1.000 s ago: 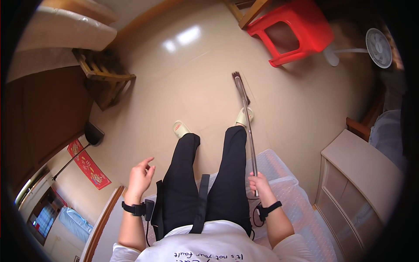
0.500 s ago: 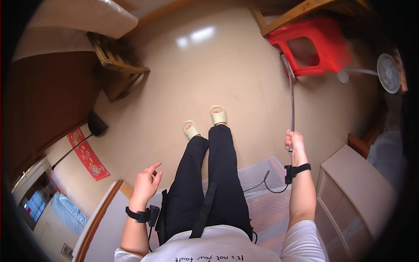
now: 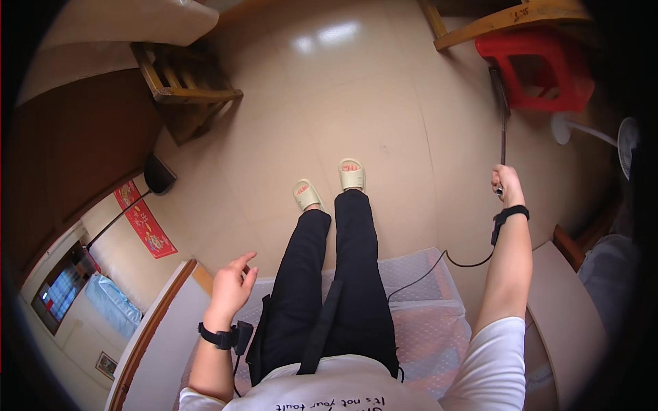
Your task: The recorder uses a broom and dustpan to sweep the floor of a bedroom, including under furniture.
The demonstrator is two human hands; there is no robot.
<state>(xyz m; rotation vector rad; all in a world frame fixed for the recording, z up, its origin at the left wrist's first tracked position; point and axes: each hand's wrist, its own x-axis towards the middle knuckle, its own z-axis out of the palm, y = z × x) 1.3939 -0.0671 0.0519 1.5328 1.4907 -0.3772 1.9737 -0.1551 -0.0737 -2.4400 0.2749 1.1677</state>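
Out in front at the right, my right hand is wrapped round the upper end of a long, thin, dark handle. This belongs to a broom-like tool with a narrow dark head, which lies beside the leg of a red plastic stool; whether they touch I cannot tell. My left hand hovers at the left of my thigh, fingers apart and slightly bent, with nothing in it. Black bands with small boxes and cables circle both wrists.
Wooden chairs stand at far left and far right, with a white fan behind the stool. By the left wall is a long-handled black dustpan. A pale cabinet stands near right; a dotted translucent cover lies behind my legs.
My right arm has reached forward and to the right, taking the broom-like tool with it. The view has shifted slightly. My left hand stays almost where it was.
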